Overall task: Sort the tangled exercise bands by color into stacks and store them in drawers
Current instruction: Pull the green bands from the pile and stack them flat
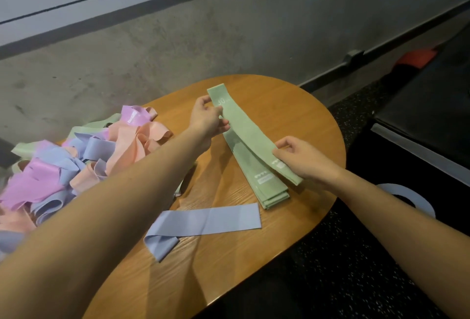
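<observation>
Here, label by label, is what we see.

Left grip: our left hand [207,117] pinches the far end of a green band [250,135], fingers curled onto its edge beside the printed number.
Right grip: our right hand [301,159] clamps the near end of that band, thumb on top, so it hangs flat and lightly taut between the two grips.
Why held so: we judge that stretching it flat keeps it from curling and lets us line it up with what lies below.
Green stack [264,183]: just under the held band, slightly toward the left grip, several green bands lie flat on the tabletop [292,104], edges roughly matched.
Blue band [206,222]: alone on the tabletop, nearer to us than both grips, one end folded over; we take it as the start of a blue stack.
Tangled pile [73,163]: well apart from the right grip, beyond our left forearm, pink, peach, blue and green bands are heaped unsorted.
Another blue band [407,197]: down on the floor [356,255], past the right wrist.
Drawers: none in view.
Step in hand: probably laying this green band onto its stack.
</observation>
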